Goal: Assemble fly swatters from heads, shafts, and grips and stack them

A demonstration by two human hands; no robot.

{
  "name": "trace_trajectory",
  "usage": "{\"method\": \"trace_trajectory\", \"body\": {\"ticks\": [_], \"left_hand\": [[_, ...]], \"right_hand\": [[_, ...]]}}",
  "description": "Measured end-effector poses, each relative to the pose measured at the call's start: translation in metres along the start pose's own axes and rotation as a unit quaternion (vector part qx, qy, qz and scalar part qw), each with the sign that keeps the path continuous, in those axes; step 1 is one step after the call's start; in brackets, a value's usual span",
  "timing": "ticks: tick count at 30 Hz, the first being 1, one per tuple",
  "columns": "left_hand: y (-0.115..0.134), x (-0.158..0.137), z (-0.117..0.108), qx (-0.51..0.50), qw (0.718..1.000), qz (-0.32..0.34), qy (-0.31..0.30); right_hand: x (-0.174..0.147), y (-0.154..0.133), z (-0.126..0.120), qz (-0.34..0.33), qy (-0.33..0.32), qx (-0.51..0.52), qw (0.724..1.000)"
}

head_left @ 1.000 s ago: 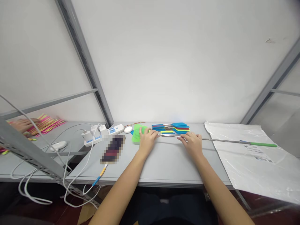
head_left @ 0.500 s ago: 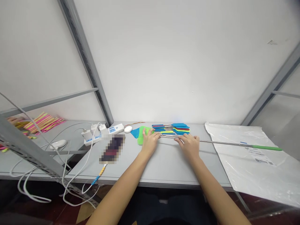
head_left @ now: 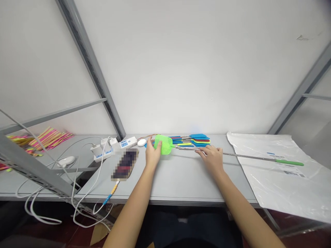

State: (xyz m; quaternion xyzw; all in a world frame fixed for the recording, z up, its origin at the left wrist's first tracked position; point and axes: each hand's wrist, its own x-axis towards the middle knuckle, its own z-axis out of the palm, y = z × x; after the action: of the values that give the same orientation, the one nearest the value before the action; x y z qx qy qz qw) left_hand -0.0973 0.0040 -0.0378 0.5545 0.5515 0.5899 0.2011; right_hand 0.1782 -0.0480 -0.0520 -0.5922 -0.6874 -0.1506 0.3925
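Note:
A fly swatter with a bright green mesh head stretches to the right on a long thin metal shaft that ends in a green handle. My left hand pinches the left side of the head, thumb on its front. Further right, my right hand has its fingers round the shaft. Just behind lies a pile of short fly swatters in blue, red and yellow. Part of a blue head shows behind my left hand, mostly hidden. Another metal rod lies by my right fingertips; where it ends is hard to see.
White plastic packaging covers the table's right side, under the green handle. To the left are a blurred-out phone on a cable, a power strip and a white round device. A metal shelf post stands at the left.
My left hand has shifted left, from the shaft end near the green head to the head's left edge. The head now tilts up towards me. The handle has come slightly left.

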Motion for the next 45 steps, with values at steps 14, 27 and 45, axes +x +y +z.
{"method": "trace_trajectory", "body": {"ticks": [14,27,45], "left_hand": [[-0.017,-0.002,0.015,-0.168,0.973,-0.105,-0.116],[-0.011,-0.006,0.017,-0.244,0.948,-0.167,-0.115],[0.019,-0.012,0.049,-0.447,0.833,-0.319,-0.061]], "right_hand": [[-0.002,0.002,-0.009,-0.013,-0.007,-0.021,1.000],[-0.004,0.000,-0.007,-0.018,-0.011,-0.069,0.997],[-0.014,-0.022,0.005,-0.019,-0.079,-0.032,0.996]]}}
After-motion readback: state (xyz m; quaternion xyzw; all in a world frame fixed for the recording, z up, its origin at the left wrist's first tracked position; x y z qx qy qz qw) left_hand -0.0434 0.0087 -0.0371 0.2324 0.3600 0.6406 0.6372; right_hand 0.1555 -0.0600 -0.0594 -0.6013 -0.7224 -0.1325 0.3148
